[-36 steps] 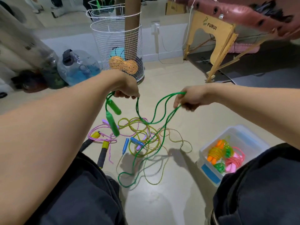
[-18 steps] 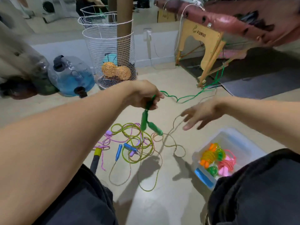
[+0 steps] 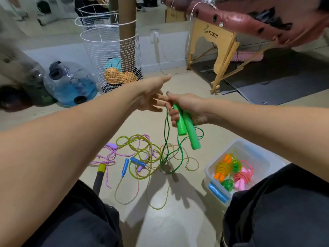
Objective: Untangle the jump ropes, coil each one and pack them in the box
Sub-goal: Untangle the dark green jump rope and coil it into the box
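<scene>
The right hand (image 3: 187,108) grips the two green handles (image 3: 187,129) side by side, and their green cord (image 3: 180,154) hangs in loops to the floor (image 3: 170,220). The left hand (image 3: 151,97) is held out with straight fingers, just beside the right one. Below them a tangle of yellow-green, pink and thin golden ropes (image 3: 140,157) lies on the floor, with two blue handles (image 3: 131,164) in it. The clear box (image 3: 252,154) at the right holds coiled orange, green and pink ropes (image 3: 231,172).
</scene>
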